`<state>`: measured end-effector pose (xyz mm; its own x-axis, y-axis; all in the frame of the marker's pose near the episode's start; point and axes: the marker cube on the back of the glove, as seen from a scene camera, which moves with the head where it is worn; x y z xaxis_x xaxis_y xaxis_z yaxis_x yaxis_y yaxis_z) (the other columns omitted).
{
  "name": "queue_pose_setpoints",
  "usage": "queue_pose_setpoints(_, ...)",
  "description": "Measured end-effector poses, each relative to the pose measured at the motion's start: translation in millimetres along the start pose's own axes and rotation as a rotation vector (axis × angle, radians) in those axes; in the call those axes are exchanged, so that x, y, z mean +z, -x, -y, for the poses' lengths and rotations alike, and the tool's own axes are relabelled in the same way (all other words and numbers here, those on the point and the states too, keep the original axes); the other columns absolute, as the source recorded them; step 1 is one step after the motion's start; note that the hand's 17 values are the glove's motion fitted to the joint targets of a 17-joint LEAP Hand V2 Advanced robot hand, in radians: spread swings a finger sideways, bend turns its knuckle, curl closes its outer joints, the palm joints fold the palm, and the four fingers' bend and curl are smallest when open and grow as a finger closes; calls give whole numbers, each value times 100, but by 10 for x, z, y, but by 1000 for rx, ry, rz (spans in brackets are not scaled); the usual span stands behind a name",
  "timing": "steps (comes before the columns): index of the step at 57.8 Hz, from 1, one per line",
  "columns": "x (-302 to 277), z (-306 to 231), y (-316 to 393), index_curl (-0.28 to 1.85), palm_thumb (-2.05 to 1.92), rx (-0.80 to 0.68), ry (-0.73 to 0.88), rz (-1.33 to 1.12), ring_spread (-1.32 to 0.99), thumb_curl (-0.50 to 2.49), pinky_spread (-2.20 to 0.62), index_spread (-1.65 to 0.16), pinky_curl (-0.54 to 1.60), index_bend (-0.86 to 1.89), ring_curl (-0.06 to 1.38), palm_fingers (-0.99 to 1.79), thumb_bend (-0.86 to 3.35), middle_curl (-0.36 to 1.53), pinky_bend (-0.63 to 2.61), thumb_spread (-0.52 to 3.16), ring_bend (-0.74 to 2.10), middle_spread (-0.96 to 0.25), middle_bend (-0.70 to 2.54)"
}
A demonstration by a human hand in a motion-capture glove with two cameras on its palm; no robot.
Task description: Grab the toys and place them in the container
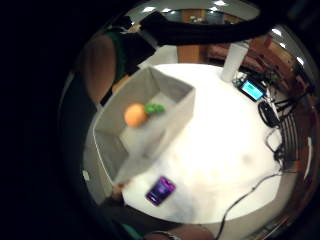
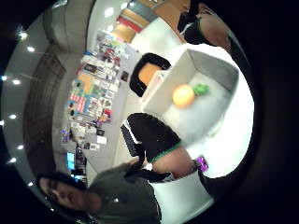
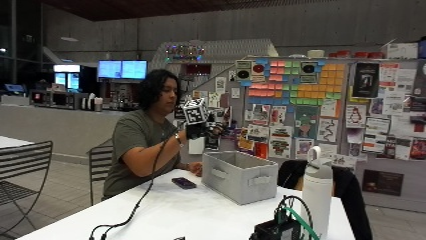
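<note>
A grey fabric container [image 3: 241, 176] stands on the white table [image 3: 193, 212] in front of the seated person. My gloved right hand [image 3: 200, 130] hangs in the air above the container's left end, fingers relaxed and holding nothing. Both palm views look straight down into the container [image 1: 172, 122] [image 2: 163, 88]. On its floor lies an orange ball-shaped toy [image 1: 135, 114] [image 2: 183, 95] with a green leafy top [image 1: 155, 108]. The bare left hand [image 3: 194, 169] rests at the container's near corner.
A dark phone [image 3: 184, 183] [image 1: 160, 190] lies on the table beside the container. A white bottle [image 3: 317, 192] and a small device with wires [image 3: 279, 227] stand at the table's right end. A black cable [image 1: 250, 192] trails across the table.
</note>
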<state>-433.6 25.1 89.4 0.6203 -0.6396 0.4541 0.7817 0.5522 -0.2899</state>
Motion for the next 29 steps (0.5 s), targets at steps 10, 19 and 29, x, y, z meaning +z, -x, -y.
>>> queue_pose_setpoints(10,-7,-950,-57,62,-7,116,37,56,-14,34,4,-42,34,52,30,6,-6,52,80,114,51,-12,42)
queue_pose_setpoints(19,-28,-1514,-453,59,-6,202,35,3,-13,31,4,-42,33,50,29,9,-5,49,77,115,49,-11,39)
queue_pose_setpoints(29,-1,-1957,-684,57,-6,274,46,-35,-13,28,4,-41,32,48,28,12,-5,47,74,116,47,-11,37)
